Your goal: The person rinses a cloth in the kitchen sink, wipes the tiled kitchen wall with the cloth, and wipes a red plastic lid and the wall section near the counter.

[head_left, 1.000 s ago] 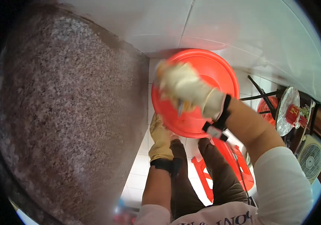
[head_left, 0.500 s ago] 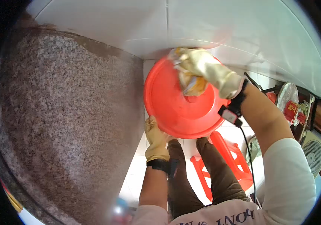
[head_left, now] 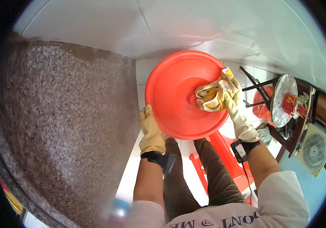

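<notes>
A round red plastic basin [head_left: 170,98] is held up in front of me, its inside facing me. My left hand [head_left: 150,131], in a cream rubber glove, grips the basin's lower left rim, with some fingers hidden behind it. At the right rim is my right hand [head_left: 231,97], gloved the same way and closed on a crumpled yellow and white cloth [head_left: 210,97]. Part of the cloth lies against the inside of the basin, and another fold sticks up at the rim. Dark bands sit on both wrists.
A speckled granite counter [head_left: 71,125] fills the left side, meeting a white tiled wall [head_left: 193,22]. Below the basin stands a red plastic stool [head_left: 227,159]. To the right are a foil-covered round table [head_left: 283,100] and a box fan [head_left: 315,151].
My right hand has moved with the cloth from the basin's top rim down and right to its right side. My left hand keeps its hold on the rim.
</notes>
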The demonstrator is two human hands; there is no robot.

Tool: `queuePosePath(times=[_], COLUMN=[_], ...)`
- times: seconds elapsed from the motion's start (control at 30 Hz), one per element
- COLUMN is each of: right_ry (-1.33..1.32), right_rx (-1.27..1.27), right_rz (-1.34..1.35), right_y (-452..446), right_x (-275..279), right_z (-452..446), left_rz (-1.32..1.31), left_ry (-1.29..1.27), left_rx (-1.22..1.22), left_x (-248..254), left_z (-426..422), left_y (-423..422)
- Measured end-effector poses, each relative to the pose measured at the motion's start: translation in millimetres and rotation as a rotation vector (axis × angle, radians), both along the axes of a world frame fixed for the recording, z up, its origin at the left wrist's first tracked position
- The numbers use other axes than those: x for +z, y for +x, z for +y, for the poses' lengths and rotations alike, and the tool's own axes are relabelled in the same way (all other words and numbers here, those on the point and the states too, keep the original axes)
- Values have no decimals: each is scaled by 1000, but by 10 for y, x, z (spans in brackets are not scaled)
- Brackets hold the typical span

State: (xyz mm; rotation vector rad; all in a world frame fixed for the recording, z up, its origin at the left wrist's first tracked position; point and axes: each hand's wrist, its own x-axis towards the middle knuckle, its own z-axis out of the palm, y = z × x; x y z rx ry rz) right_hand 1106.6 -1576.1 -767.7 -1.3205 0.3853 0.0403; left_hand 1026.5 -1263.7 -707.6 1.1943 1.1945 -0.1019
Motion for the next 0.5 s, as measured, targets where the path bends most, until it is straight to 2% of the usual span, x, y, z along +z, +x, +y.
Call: queuePosePath(times=[0.07,0.1,0.17,0.2,0.27,0.3,0.33,0.4,0.5], right_ry=[-44,-192,-671,-925,-1220,-1321,-1284,-1318,-1306], right_rx=[-41,-49,9,95,303,316,525,869,1173], right_rz=[-218,-219,-52,137,318,32,82,-138,178], right_y=[-140,-68,148,326,381,222,135,-195,36], right_x=[503,550,646,674,713,615,773,798,1190], right_z=[348,499,913,1174,1640,1784,1857,1673,1480], left_rz=[-11,-14,-42,-58,-69,-66,-69,14,19], left_ry=[-66,-96,-119,-112,-87,-65,-40,-38,-17], left_rx=[28,47,60,56,55,56,60,26,43], left_x=[-65,-89,-196,-257,-395,-462,-478,-437,-657], left_z=[65,86,123,139,151,170,186,208,293], left_y=[-80,-95,-78,-109,-175,-187,-176,-176,-212])
